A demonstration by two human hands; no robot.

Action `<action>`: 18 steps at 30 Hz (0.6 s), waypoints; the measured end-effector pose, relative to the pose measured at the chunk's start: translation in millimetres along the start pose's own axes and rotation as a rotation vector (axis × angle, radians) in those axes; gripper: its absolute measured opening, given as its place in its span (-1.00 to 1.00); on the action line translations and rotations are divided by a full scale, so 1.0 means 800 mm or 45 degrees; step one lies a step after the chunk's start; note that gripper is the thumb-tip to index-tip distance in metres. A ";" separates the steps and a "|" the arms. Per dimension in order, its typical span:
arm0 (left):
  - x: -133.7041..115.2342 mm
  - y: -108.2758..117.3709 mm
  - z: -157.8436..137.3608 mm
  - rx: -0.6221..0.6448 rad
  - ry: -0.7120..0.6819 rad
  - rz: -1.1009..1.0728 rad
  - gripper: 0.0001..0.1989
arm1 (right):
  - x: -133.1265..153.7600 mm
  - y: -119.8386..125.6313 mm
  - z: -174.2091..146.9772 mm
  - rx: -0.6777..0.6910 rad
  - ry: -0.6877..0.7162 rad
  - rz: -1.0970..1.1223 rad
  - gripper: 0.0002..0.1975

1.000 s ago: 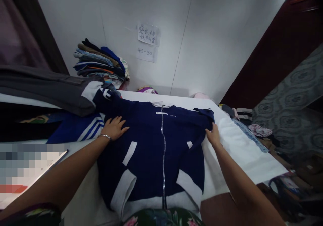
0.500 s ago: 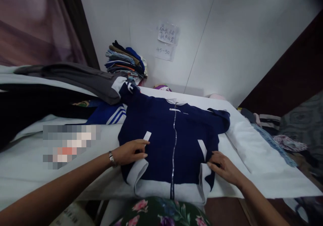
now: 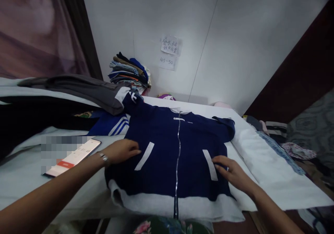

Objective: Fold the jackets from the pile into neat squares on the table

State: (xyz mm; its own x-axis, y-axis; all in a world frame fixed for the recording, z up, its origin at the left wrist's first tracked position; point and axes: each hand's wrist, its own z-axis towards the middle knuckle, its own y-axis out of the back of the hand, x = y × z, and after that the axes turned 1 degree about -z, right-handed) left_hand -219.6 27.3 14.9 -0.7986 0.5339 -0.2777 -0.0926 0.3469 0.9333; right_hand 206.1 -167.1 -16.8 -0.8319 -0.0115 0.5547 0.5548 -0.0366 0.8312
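Note:
A navy zip-up jacket (image 3: 161, 164) lies front up, its pale collar away from me and its pale grey hem (image 3: 198, 206) at the table's front edge. A silver zipper runs down its middle, with a slanted white pocket strip on each side. My left hand (image 3: 121, 151) is over the jacket's left side, beside the left pocket strip, fingers loosely bent and holding nothing I can see. Close to the right pocket strip (image 3: 210, 165), my right hand (image 3: 231, 171) has thumb and fingers apart, touching the cloth.
A lit phone (image 3: 75, 155) lies left of the jacket, partly blurred. Behind it are grey trousers (image 3: 78, 91), black clothing (image 3: 39, 110) and a blue striped garment (image 3: 114, 124). A folded clothes stack (image 3: 129, 72) stands by the wall. More garments (image 3: 297, 150) lie beyond the right edge.
The jacket's lower side edges, curled inward before, now lie spread outward, and the hem is wider. My left hand has shifted left; my right hand stays near the right pocket strip.

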 end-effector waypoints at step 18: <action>0.038 -0.098 0.192 -0.475 0.002 0.158 -0.32 | 0.010 -0.050 0.249 -0.304 0.318 0.050 -0.64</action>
State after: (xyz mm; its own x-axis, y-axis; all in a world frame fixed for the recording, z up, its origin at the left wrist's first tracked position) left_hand -145.4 135.1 -101.5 -0.8181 0.5530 -0.1578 -0.2050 -0.0240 0.9785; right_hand 179.7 33.5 -38.1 -0.8034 -0.2604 0.5355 0.5928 -0.2637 0.7610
